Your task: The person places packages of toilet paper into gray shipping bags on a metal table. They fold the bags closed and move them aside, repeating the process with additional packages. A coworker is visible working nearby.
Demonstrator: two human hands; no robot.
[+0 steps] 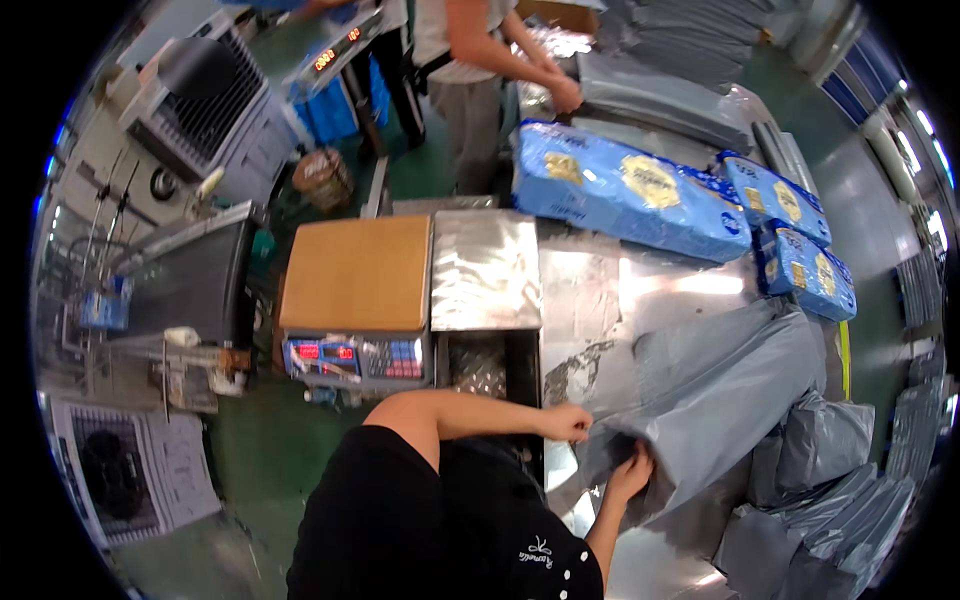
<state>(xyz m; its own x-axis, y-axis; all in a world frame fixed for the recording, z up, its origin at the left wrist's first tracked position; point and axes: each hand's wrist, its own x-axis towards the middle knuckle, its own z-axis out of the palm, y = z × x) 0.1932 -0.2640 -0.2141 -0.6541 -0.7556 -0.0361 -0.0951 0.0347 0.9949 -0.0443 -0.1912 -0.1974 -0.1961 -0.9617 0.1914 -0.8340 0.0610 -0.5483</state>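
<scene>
A large grey plastic mailing bag (725, 390) lies on the metal table in front of me, bulging with something inside, its mouth toward me. My left hand (568, 423) is closed at the bag's left edge, pinching the loose plastic there. At the mouth's lower edge, my right hand (630, 472) grips the film, its fingers partly hidden by the fold. Dark space shows in the mouth between the two hands; the contents cannot be made out.
Blue plastic-wrapped packs (630, 190) lie along the table's far side. Filled grey bags (825, 440) are heaped at the right. A digital scale (355, 275) with a brown platform stands at the left. Across the table, another person's hands (565, 95) are near grey plastic sheets.
</scene>
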